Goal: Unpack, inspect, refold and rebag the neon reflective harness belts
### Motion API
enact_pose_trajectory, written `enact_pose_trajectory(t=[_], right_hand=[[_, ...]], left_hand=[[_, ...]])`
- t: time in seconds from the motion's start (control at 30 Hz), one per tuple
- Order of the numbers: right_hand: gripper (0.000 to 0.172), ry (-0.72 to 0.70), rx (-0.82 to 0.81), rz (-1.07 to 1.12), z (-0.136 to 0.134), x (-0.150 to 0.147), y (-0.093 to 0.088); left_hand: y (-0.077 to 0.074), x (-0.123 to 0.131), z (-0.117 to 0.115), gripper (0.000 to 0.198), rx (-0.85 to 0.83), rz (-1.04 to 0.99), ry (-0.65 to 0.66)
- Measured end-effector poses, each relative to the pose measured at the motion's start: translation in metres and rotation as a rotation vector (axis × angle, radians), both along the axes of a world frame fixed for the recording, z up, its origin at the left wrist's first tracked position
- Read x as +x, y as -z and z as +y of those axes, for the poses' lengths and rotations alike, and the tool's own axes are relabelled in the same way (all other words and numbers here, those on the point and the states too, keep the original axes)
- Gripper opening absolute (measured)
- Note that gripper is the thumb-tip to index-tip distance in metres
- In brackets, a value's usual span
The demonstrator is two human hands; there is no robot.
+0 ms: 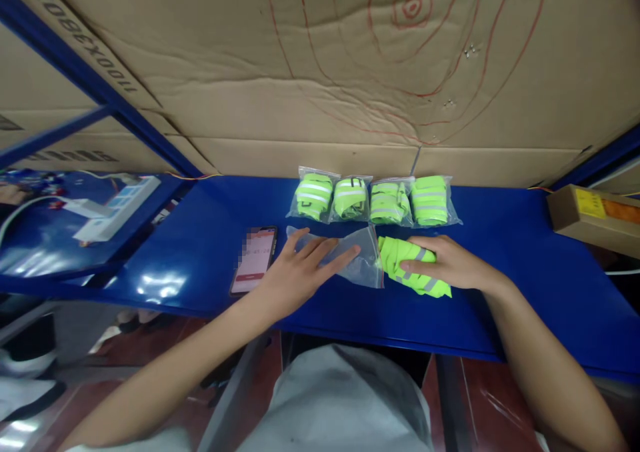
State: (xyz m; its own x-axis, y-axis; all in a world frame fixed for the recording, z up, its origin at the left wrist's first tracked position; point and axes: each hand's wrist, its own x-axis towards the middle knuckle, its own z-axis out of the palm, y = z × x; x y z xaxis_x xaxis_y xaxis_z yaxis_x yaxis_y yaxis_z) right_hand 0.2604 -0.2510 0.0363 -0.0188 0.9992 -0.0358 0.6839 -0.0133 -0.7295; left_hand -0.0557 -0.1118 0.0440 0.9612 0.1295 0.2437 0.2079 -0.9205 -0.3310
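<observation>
My left hand [305, 265] lies with fingers spread over a clear zip bag [365, 259] flat on the blue table. The bag's mouth, edged with a red line, faces right. Wrapped round a folded neon-yellow reflective vest [417, 272] with grey stripes, my right hand [450, 262] holds it at that mouth. The vest's left edge meets the bag; whether any of it is inside I cannot tell. Behind them stand several similar neon rolls in clear bags, such as the leftmost bagged roll [314, 195] and the rightmost bagged roll [431, 201].
Left of my left hand lies a phone [255, 262] with its screen lit. A white power strip [120, 209] with a plug sits farther left. At the right end is a cardboard box [595, 219]. A cardboard panel [350, 105] with red curves rises behind the blue table [190, 239].
</observation>
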Motion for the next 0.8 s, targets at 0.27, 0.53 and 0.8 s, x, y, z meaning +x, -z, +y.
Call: enact_pose_trajectory(t=[0.27, 0.53, 0.8], right_hand=[[0.048, -0.007, -0.076, 0.102, 0.000, -0.002, -0.004], [0.044, -0.125, -0.205, 0.211, 0.001, -0.006, -0.004], [0.048, -0.208, -0.175, 0.184, 0.007, -0.020, 0.017]], left_hand=[[-0.007, 0.007, -0.003, 0.079, -0.026, -0.041, 0.029], [0.004, 0.017, -0.014, 0.090, -0.212, 0.014, -0.010], [0.025, 0.059, -0.034, 0.107, -0.346, 0.043, 0.027]])
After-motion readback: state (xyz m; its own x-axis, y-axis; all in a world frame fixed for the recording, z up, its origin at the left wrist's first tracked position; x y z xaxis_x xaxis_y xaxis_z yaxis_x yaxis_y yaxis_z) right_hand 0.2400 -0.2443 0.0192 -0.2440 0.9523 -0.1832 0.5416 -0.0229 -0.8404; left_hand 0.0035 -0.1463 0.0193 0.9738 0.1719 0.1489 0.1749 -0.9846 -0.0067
